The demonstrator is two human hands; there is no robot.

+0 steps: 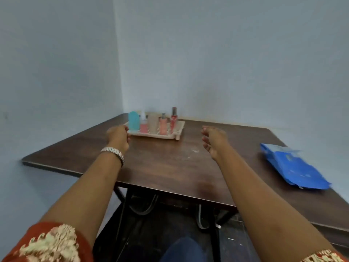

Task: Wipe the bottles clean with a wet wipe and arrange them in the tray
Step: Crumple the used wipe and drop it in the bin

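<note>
Head view: both arms reach forward over a dark brown worktop (170, 167) set into the corner of a pale blue room. The left hand (118, 136), with a metal watch (113, 152) on its wrist, hovers just beside the near left corner of a beige tray (175, 136); its grip is loosely curled and holds nothing, though motion blur hides whether the fingers touch the tray. The right hand (213, 140) hangs above the bare wood, right of the tray and apart from it, fingers curled slackly around nothing.

Five bottles stand upright in a row in the tray: a teal bottle (133, 122), a small pink bottle (143, 123), a beige bottle (153, 123), a peach pump bottle (163, 124) and a taller red bottle (173, 118).

A blue wet wipe pack (294, 167) lies flat near the worktop's right edge, well apart from both hands.
</note>
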